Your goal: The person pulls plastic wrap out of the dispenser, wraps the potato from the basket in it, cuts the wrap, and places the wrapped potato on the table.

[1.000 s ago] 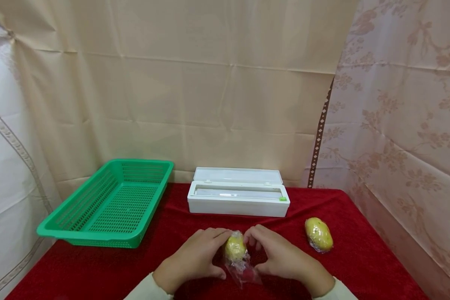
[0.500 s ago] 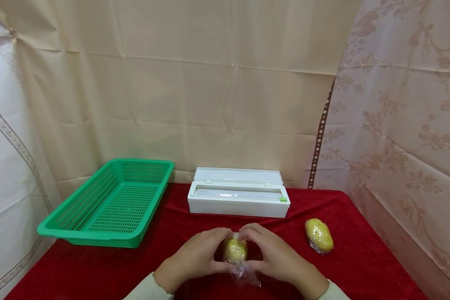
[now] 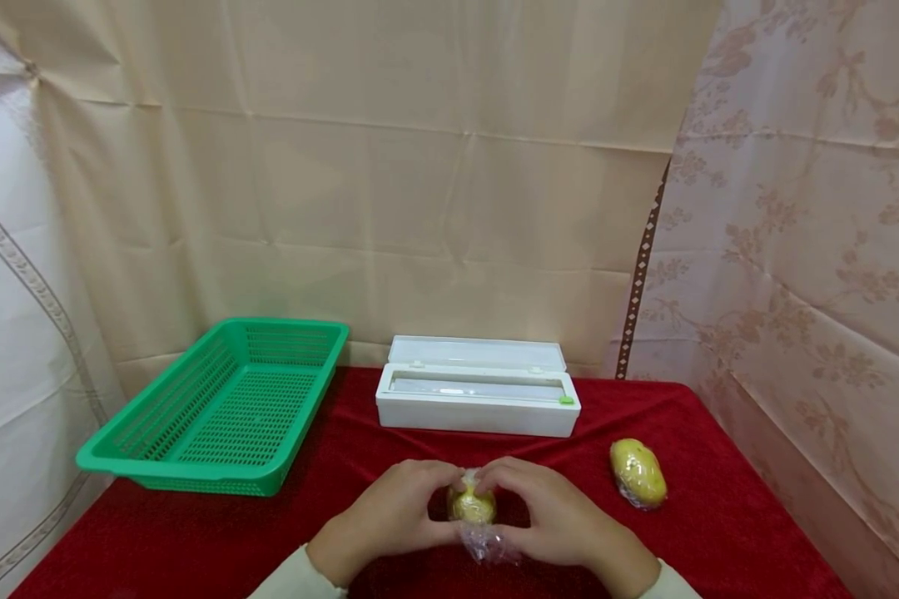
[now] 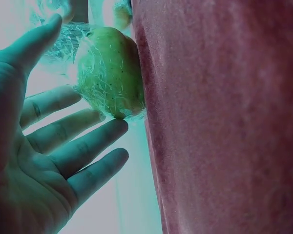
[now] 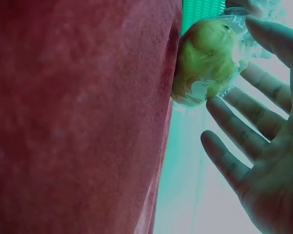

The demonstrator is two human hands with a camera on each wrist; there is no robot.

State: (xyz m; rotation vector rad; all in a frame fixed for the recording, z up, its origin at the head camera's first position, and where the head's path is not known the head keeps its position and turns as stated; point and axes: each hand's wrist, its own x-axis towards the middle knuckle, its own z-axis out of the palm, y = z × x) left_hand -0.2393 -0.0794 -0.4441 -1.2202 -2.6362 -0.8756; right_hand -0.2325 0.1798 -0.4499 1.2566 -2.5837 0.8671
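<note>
A yellow potato (image 3: 474, 507) in clear plastic wrap sits on the red cloth between both hands. The left hand (image 3: 404, 512) has its fingertips at the far top of the potato and its thumb at the loose wrap (image 3: 489, 545) in front. From the other side the right hand (image 3: 547, 512) mirrors it, index finger on top and thumb on the wrap. In the left wrist view, the potato (image 4: 110, 73) rests against the cloth and the left hand's lower fingers (image 4: 95, 153) are spread. The right wrist view shows similarly spread right fingers (image 5: 234, 141) beside the potato (image 5: 207, 61).
A second wrapped potato (image 3: 638, 472) lies to the right. Behind the hands stands a white plastic-wrap dispenser box (image 3: 478, 414) with its lid (image 3: 475, 353) raised and a green slider (image 3: 566, 400). A green basket (image 3: 288, 449) stands at the left. Curtains (image 3: 449, 183) hang behind the table.
Both thumbs have come inward onto the loose wrap, and the right fingers have moved over the potato's top. The wrap's tail in front is now more bunched. The rest stays put.
</note>
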